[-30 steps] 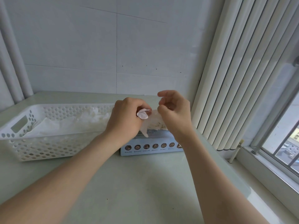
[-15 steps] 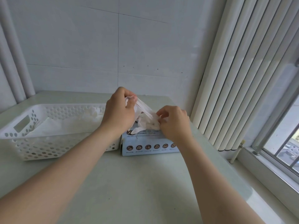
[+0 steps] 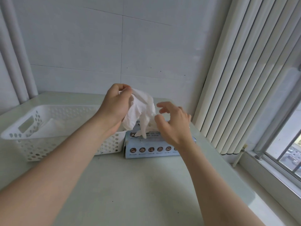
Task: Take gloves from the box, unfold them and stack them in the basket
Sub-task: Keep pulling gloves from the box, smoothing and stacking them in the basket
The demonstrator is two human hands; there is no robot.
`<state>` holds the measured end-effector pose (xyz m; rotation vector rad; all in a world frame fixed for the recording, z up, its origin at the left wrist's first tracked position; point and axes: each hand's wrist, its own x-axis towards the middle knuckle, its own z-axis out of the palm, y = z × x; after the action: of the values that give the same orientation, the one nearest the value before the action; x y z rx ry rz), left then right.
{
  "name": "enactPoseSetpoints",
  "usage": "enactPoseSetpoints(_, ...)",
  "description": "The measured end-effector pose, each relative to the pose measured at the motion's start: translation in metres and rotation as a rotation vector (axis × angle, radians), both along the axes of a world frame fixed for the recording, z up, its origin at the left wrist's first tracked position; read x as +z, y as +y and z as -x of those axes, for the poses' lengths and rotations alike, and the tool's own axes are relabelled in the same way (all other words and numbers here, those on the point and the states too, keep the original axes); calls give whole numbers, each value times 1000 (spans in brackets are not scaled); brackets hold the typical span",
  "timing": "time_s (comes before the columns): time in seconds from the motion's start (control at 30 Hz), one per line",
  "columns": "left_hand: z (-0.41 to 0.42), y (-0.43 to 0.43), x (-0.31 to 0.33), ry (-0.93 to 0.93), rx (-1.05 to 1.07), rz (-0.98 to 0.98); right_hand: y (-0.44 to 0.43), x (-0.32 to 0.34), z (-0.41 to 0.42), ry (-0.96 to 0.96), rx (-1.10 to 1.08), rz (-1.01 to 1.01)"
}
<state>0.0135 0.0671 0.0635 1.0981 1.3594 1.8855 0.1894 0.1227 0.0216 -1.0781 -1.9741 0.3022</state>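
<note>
Since 0.5 s ago my right hand [image 3: 174, 124] has let go of the glove [image 3: 141, 108] and is hovering just beside it, fingers loosely spread. My left hand [image 3: 114, 108] is pinching the glove's top end, higher now. The white perforated basket [image 3: 40, 147], just left of the blue box [image 3: 156, 153], is holding flattened white gloves [image 3: 53, 126]. My glove is hanging above the box, slanting down-right, fingers pointing down, thin, white and crumpled.

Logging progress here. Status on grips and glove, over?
Left grip pinches glove, hanging over box. Right grip open beside it. Glove half unfolded, not yet in basket. Nothing blocks basket.
</note>
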Motion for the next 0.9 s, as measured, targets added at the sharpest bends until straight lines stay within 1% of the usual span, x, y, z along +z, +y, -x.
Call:
enactPoseSetpoints(0.07, -3, 0, -1, 38, 16, -7, -4, 3, 4, 59, 67, -24)
enactPoseSetpoints(0.2, -1, 0, -1, 12, 14, -8, -13, 6, 4, 293, 211, -100)
enactPoseSetpoints(0.27, -1, -1, -2, -10, -9, -4, -17, 8, 4, 295, 257, -118)
enactPoseSetpoints(0.33, -2, -2, -2, 9, -17, -25, -19, 8, 8, 292, 235, -104)
enactPoseSetpoints(0.4, -2, -3, -2, 32, -4, -48, -18, 9, 13, 355, 219, -74)
enactPoseSetpoints(0.47, -1, -3, -3, 78, 40, -49, -17, 12, 13, 441, 261, 10)
enactPoseSetpoints(0.57, 1, -5, -6, 110, 55, -49, -16, 21, 7, 654, 349, 270)
enactPoseSetpoints(0.67, 1, -6, -6, 110, 28, -35, -17, 29, 1, 885, 455, 509)
enactPoseSetpoints(0.73, 1, -7, -5, 125, -16, -27, -14, 32, -2, 1018, 460, 591)
enactPoseSetpoints(0.8, 1, -11, -1, 206, -77, 45, -11, 32, -3, 1054, 486, 679)
enactPoseSetpoints(0.9, -3, -18, 6, 239, -190, 137, -12, 32, -5, 966, 556, 740)
